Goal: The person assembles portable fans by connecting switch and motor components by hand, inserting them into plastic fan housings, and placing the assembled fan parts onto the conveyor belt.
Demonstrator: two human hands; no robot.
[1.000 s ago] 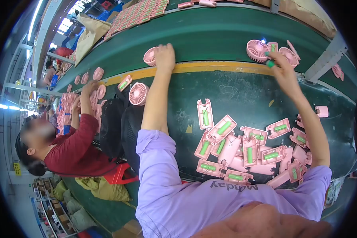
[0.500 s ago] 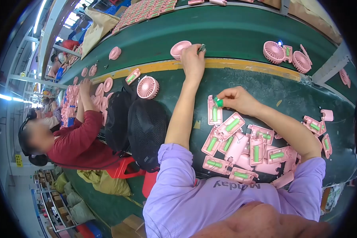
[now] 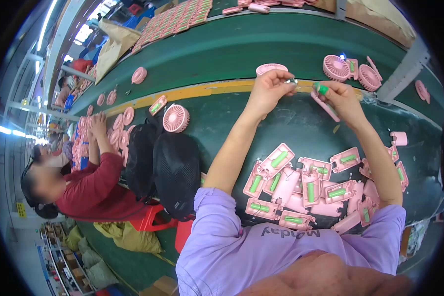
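My left hand (image 3: 274, 90) is closed on a small shiny part (image 3: 291, 81) near the yellow edge strip, with a round pink fan head (image 3: 271, 69) just behind it on the green belt. To its right, my right hand (image 3: 341, 98) pinches a pink handle shell (image 3: 325, 106) and a green piece (image 3: 322, 89) at its top. The shell hangs tilted above the green table. Nearer my body lies a pile of pink shells (image 3: 311, 190), several with green cylinders inside.
Black bags (image 3: 175, 167) and a pink fan (image 3: 175, 118) are at the left. A co-worker in a red top (image 3: 96, 185) sits beyond them. More fans (image 3: 336, 68) lie on the belt (image 3: 207, 59), near a metal post (image 3: 404, 74) at the right.
My left hand has moved right with the small part. My right hand has lifted a pink shell from the pile and carried it up and right, close to my left hand.
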